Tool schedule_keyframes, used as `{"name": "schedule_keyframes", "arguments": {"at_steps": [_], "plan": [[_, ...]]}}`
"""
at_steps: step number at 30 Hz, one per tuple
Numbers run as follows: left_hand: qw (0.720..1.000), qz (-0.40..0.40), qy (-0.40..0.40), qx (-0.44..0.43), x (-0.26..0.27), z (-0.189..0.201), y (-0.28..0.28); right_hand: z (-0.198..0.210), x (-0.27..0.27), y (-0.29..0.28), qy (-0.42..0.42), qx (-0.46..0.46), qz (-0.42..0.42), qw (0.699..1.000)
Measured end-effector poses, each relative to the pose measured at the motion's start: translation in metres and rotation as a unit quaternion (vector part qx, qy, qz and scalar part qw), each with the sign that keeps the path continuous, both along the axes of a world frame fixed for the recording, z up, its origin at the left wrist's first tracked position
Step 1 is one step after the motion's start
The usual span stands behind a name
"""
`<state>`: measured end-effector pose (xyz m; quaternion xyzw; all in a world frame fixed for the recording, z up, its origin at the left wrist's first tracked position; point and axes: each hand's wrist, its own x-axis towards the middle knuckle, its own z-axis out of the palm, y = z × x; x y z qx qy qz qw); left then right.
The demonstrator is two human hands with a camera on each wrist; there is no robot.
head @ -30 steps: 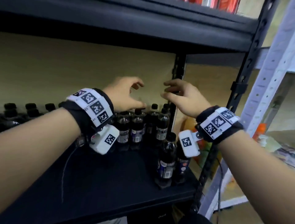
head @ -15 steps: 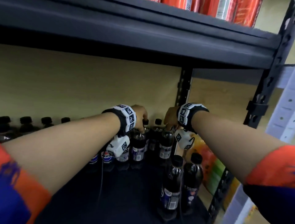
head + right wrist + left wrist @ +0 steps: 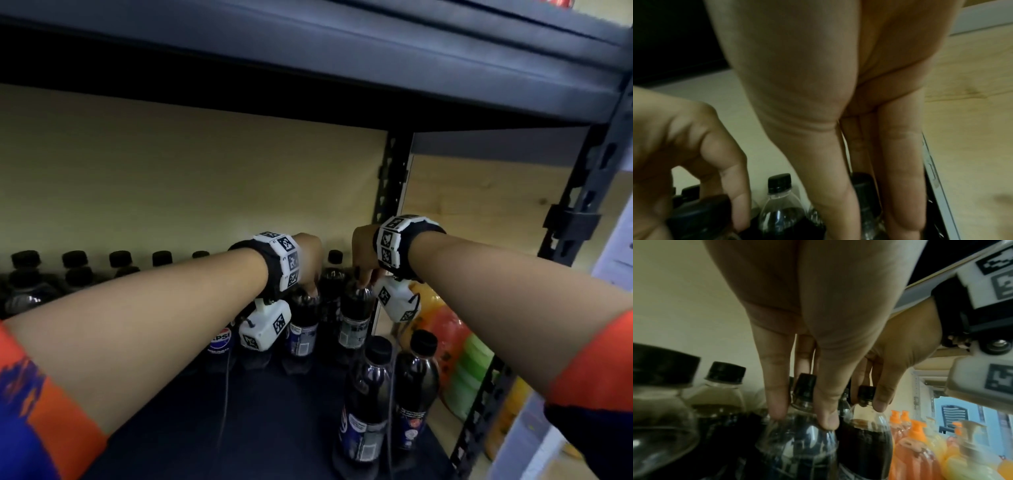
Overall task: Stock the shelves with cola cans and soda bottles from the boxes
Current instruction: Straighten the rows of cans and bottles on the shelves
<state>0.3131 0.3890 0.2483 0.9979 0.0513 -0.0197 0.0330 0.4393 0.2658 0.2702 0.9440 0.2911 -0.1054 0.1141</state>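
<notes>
Dark cola bottles with black caps stand on the black shelf [image 3: 212, 425]. My left hand [image 3: 310, 286] grips the cap and neck of one bottle [image 3: 303, 329] from above; the left wrist view shows its fingers [image 3: 777, 402] round the black cap [image 3: 804, 386]. My right hand [image 3: 361, 277] grips the top of the neighbouring bottle [image 3: 354, 322] in the same way, with its fingers [image 3: 900, 186] down round that cap [image 3: 861, 183]. Both bottles stand upright among the others near the back wall.
Two more cola bottles [image 3: 366, 404] stand at the shelf's front right. A row of bottles [image 3: 75, 270] lines the back left. The upper shelf [image 3: 308, 51] hangs low overhead. Rack posts [image 3: 390, 178] stand on the right, with orange and yellow bottles [image 3: 442, 329] beyond them.
A second ago both hands hovered open above the bottles. They dropped onto two bottle tops and closed round them, and they have stayed there since.
</notes>
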Motion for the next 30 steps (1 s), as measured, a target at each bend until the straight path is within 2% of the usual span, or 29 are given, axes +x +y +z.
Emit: {"name": "schedule_keyframes", "arguments": {"at_steps": [3,6,13,17,19,25,30], "plan": [[1.0,-0.017,0.004,-0.018,0.0,-0.003,-0.011,0.002,-0.027,-0.008,0.009,-0.003,-0.015,1.0],[0.999,-0.029,0.001,-0.026,0.001,-0.003,-0.024,0.003,-0.036,-0.016,-0.035,-0.038,-0.003,0.999],[1.0,-0.018,-0.012,-0.003,0.007,-0.011,-0.039,0.0,-0.044,-0.022,-0.05,-0.037,0.027,0.998],[0.999,-0.027,-0.043,-0.017,0.0,-0.014,-0.04,0.001,-0.049,-0.025,-0.038,-0.072,0.046,0.996],[0.999,-0.027,-0.025,-0.01,-0.003,-0.016,-0.04,0.001,-0.049,-0.026,-0.051,-0.091,0.076,0.992],[1.0,-0.009,-0.018,-0.021,-0.004,-0.019,-0.042,-0.01,-0.044,-0.017,-0.104,-0.159,0.085,0.978],[0.999,-0.009,-0.025,-0.034,-0.002,-0.02,-0.037,-0.009,-0.045,-0.012,-0.108,-0.166,0.086,0.976]]}}
